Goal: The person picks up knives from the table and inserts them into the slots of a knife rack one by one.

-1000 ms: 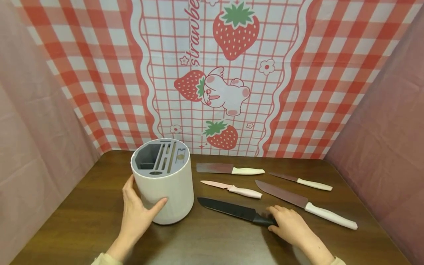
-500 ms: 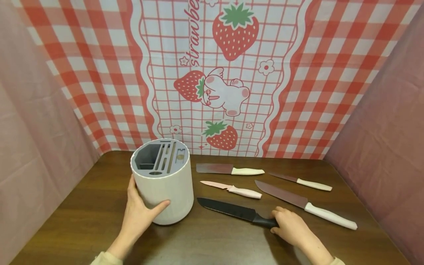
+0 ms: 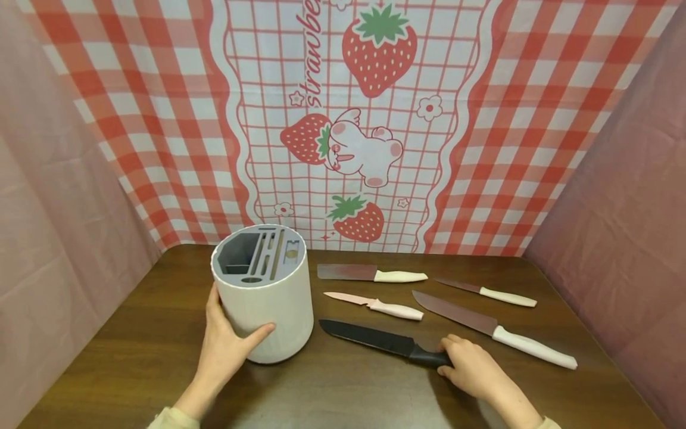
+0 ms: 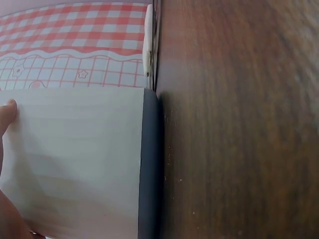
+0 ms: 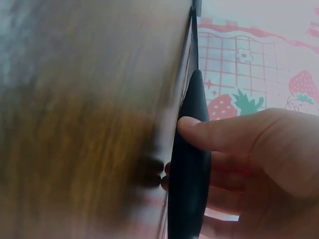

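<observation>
A white round knife block (image 3: 268, 313) with a grey slotted top stands upright at the left of the table. My left hand (image 3: 225, 345) holds its side, thumb across the front; the other fingers are mostly hidden behind its left edge. In the left wrist view the thumb (image 4: 7, 114) lies against the white wall. A black kitchen knife (image 3: 370, 338) lies flat, its tip toward the block. My right hand (image 3: 474, 369) grips the black handle; the right wrist view has the thumb (image 5: 197, 132) on one side of the handle and fingertips showing on the other.
Behind the black knife lie a cleaver (image 3: 348, 272), a small pink knife (image 3: 396, 310), a large white-handled knife (image 3: 536, 347) and a slim knife (image 3: 508, 297). A checked strawberry cloth (image 3: 370, 149) hangs at the table's back, with pink cloth at both sides.
My right hand has shifted slightly right along the black knife's handle. My left hand has moved slightly right, its thumb a little further across the block. The knives and block have stayed in place.
</observation>
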Motion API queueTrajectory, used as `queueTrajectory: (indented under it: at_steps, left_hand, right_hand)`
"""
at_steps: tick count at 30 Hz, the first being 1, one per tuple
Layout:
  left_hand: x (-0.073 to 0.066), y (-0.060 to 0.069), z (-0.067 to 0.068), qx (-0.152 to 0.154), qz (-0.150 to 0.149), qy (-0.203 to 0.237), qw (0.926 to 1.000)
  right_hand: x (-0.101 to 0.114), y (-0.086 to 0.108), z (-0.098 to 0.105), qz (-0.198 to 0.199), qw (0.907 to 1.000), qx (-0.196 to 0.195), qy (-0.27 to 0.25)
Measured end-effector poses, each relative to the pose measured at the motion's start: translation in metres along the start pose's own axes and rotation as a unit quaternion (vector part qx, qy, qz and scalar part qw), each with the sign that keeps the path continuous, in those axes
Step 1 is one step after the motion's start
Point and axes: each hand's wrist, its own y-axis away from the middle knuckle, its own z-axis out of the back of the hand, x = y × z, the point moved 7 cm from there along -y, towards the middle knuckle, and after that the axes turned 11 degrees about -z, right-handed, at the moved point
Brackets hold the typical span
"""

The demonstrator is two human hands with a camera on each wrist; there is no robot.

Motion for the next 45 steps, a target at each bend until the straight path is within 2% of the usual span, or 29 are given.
queueTrajectory:
  at_steps: [11, 14, 19, 25, 30, 39, 45]
  left_hand:
    - [0.001, 0.0, -0.001, 0.0, 0.0, 0.0, 1.0]
    - [0.001, 0.001, -0.001, -0.001, -0.002, -0.001, 1.0]
    - [0.001, 0.001, -0.001, -0.002, -0.003, 0.0, 1.0]
    - [0.001, 0.0, 0.0, -0.002, -0.003, 0.002, 1.0]
    - [0.001, 0.0, 0.0, -0.004, -0.006, 0.002, 1.0]
    - [0.001, 0.0, 0.0, -0.004, -0.003, 0.001, 1.0]
    - [0.001, 0.0, 0.0, -0.003, -0.002, 0.0, 1.0]
  right_hand:
    - [-0.003, -0.003, 0.01, 0.006, 0.997, 0.025, -0.073]
    - [-0.005, -0.003, 0.016, 0.005, 0.9958, 0.014, -0.091]
    - [-0.009, -0.003, 0.026, -0.025, 0.9919, -0.009, -0.124]
    - [-0.014, -0.002, 0.036, -0.067, 0.9812, -0.005, -0.181]
    - [-0.016, -0.001, 0.043, -0.091, 0.9682, -0.025, -0.231]
    - [-0.022, 0.0, 0.052, -0.099, 0.949, -0.088, -0.286]
    - [-0.022, 0.001, 0.059, -0.091, 0.9414, -0.125, -0.3]
